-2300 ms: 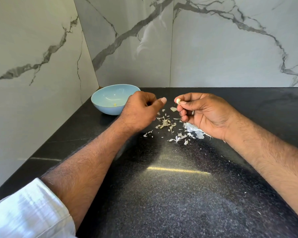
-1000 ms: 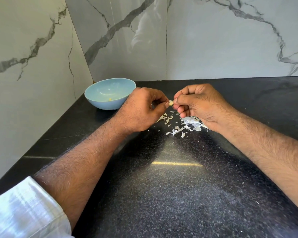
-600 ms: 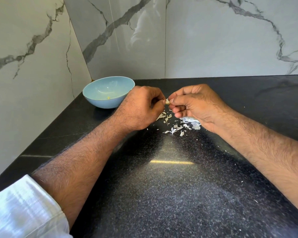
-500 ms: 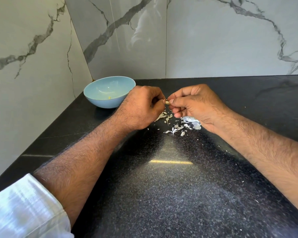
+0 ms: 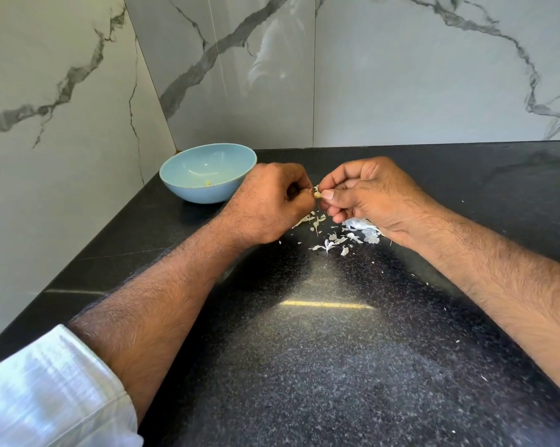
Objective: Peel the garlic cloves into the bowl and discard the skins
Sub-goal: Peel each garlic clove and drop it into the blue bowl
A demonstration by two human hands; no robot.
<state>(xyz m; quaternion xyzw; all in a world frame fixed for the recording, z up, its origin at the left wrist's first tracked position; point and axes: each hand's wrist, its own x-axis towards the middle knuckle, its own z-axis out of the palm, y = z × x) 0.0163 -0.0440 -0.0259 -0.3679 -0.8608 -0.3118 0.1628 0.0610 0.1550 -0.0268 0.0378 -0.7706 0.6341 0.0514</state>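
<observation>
Together, the left hand (image 5: 265, 204) and right hand (image 5: 365, 195) pinched one small garlic clove (image 5: 317, 195) above scattered skins (image 5: 336, 237), fingers curled, near the blue bowl (image 5: 188, 185).

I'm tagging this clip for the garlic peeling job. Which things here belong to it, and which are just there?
Part of the job:
- garlic clove, pinched between left hand and right hand
- blue bowl
- loose skins on the counter

Just there:
- black counter
- marble wall
- white sleeve
</observation>
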